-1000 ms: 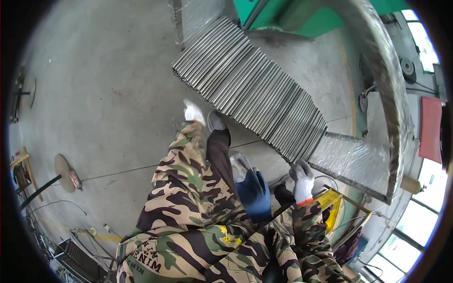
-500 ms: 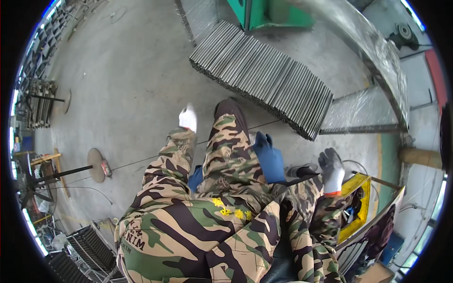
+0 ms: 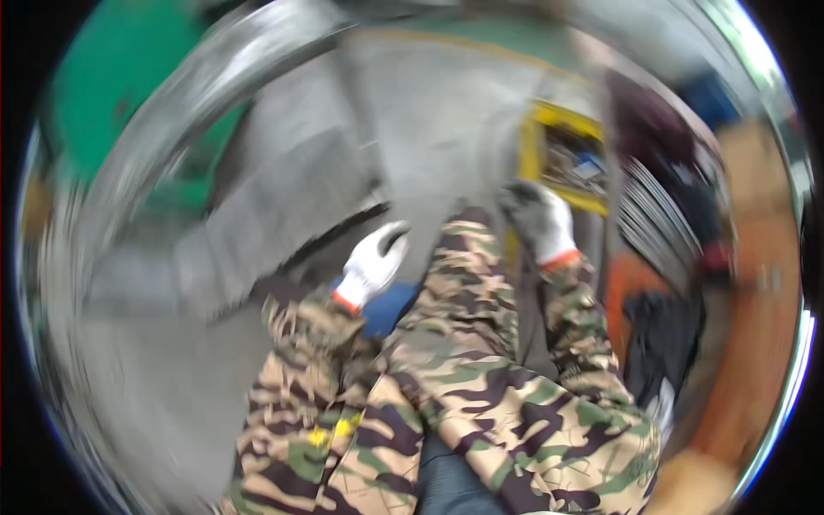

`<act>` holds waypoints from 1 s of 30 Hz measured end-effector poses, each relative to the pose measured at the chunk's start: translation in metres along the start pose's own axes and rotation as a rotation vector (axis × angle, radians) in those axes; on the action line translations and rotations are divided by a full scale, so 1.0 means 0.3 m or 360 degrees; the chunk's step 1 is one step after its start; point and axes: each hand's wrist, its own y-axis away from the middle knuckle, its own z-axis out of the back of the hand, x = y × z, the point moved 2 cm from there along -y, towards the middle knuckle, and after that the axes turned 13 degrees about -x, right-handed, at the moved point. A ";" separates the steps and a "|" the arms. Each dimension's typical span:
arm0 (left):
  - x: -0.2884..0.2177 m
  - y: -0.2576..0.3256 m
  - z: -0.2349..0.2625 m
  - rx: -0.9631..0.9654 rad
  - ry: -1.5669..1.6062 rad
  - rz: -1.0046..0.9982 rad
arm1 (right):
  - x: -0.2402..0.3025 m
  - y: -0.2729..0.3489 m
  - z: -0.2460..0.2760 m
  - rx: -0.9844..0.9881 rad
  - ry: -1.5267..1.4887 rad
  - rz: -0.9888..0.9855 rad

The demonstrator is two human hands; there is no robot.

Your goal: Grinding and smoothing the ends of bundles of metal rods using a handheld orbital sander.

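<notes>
My left hand [image 3: 376, 264], in a white glove with an orange cuff, is held out over my knee and a blue object [image 3: 390, 307]. Its thumb and fingers stand apart with nothing between them. My right hand [image 3: 549, 225], in a glove with grey fingers and a white back, is beside the near left corner of a yellow-rimmed bin [image 3: 534, 142]. Motion smears its fingers, so I cannot tell whether they touch the rim or hold anything. Small mixed items [image 3: 577, 163] lie inside the bin, too blurred to name.
A long stack of grey metal rods [image 3: 279, 202] lies on the floor to the left, near a film-wrapped frame [image 3: 129, 193] and green machinery [image 3: 112, 86]. Right of the bin are more rods [image 3: 657, 215], dark cloth [image 3: 665, 335] and an orange surface [image 3: 755, 343].
My view has swung to the right, bringing the yellow-rimmed bin ahead of me. My right hand is now close beside the bin, and my left hand has come in over my knee.
</notes>
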 end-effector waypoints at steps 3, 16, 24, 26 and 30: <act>-0.071 -0.062 -0.108 0.0435 0.0288 0.0153 | -0.047 -0.017 0.026 -0.0073 -0.2203 -0.1560; -0.365 -0.440 -0.387 0.0741 -0.0198 -0.0279 | -0.381 0.041 0.434 -0.1212 -0.2193 -0.1538; -0.618 -0.686 -0.815 0.0887 -0.0542 -0.0950 | -0.413 -0.031 0.383 -0.1235 -0.2613 -0.1999; -0.658 -0.732 -0.913 0.0890 -0.0659 -0.1017 | -0.407 -0.042 0.352 -0.1166 -0.2615 -0.1954; -0.659 -0.871 -1.099 0.1004 -0.1014 -0.1158 | -0.336 -0.061 0.324 -0.1106 -0.2649 -0.1911</act>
